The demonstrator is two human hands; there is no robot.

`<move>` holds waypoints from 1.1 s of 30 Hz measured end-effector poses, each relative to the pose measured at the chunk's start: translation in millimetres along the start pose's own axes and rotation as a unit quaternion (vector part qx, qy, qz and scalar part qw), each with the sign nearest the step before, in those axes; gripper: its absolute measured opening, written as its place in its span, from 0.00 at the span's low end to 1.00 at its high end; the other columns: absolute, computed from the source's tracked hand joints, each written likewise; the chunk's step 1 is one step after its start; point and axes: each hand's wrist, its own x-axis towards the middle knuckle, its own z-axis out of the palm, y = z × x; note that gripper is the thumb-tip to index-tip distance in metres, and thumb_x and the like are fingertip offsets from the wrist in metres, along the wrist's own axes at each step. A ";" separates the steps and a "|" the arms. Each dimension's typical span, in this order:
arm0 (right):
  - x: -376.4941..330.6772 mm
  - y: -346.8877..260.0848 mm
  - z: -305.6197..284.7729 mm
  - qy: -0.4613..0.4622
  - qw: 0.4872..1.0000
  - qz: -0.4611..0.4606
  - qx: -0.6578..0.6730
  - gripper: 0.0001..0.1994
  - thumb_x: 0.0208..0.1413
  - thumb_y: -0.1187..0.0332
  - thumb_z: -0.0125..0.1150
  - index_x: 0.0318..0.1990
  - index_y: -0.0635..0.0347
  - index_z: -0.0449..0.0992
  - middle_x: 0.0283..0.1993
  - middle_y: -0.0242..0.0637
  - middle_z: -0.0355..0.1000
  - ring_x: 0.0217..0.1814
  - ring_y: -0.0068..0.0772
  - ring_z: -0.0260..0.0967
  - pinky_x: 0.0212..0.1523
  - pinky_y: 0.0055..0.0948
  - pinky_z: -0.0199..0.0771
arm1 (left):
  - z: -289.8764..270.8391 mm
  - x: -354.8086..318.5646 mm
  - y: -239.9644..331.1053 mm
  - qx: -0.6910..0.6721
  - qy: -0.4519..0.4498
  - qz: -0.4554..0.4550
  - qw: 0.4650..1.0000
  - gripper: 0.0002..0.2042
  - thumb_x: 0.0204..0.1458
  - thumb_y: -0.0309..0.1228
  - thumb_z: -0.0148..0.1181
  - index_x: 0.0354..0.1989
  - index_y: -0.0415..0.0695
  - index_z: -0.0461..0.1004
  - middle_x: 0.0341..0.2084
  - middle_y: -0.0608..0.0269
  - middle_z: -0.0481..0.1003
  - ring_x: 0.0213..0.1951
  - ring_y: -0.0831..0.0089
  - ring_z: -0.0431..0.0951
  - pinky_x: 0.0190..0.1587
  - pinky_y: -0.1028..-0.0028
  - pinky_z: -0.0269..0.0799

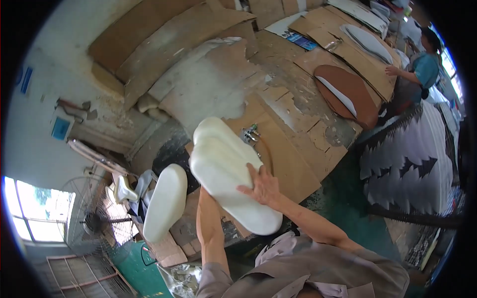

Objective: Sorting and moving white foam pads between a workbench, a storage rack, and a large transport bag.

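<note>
**Foam pad held over workbench**

Right hand (263,187) lies flat, fingers spread, on white foam pad (229,171), centre frame. Left hand hidden beneath pad, grip unclear. Second foam pad (165,201) at 9 o'clock, spray gun (250,134) at 12 o'clock, on cardboard-covered bench (293,171).

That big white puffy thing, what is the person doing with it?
The person holds a long white foam pad up over a workbench covered in cardboard sheets. The right hand lies flat on top of the pad; the left hand is hidden beneath it, seemingly propping it up. A second white foam piece sits to the left, near a fan. A spray gun rests on the cardboard. Another person works at the far end.
</note>
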 end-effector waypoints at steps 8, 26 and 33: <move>43.0 47.8 15.5 -0.068 0.977 -0.026 0.201 0.29 0.59 0.43 0.58 0.58 0.56 0.74 0.42 0.51 0.73 0.39 0.52 0.76 0.38 0.47 0.77 | -36.5 -75.6 -50.6 -0.034 0.121 0.014 0.992 0.38 0.64 0.61 0.41 0.71 0.44 0.54 0.66 0.58 0.64 0.62 0.63 0.69 0.61 0.63 0.68; 134.5 149.8 143.9 -0.160 0.981 0.074 -0.085 0.18 0.51 0.69 0.63 0.48 0.67 0.68 0.46 0.54 0.74 0.46 0.53 0.78 0.45 0.45 0.80 | -48.5 -157.6 -131.4 0.124 0.181 0.022 0.975 0.39 0.46 0.49 0.72 0.61 0.39 0.62 0.46 0.62 0.72 0.46 0.68 0.73 0.46 0.67 0.71; 114.9 181.1 124.9 -0.151 0.965 0.191 0.094 0.22 0.51 0.70 0.58 0.53 0.70 0.65 0.45 0.57 0.75 0.44 0.61 0.77 0.45 0.49 0.79 | -26.8 -152.6 -115.0 0.114 0.170 0.033 0.978 0.42 0.49 0.49 0.71 0.67 0.41 0.59 0.52 0.60 0.71 0.54 0.66 0.71 0.53 0.64 0.68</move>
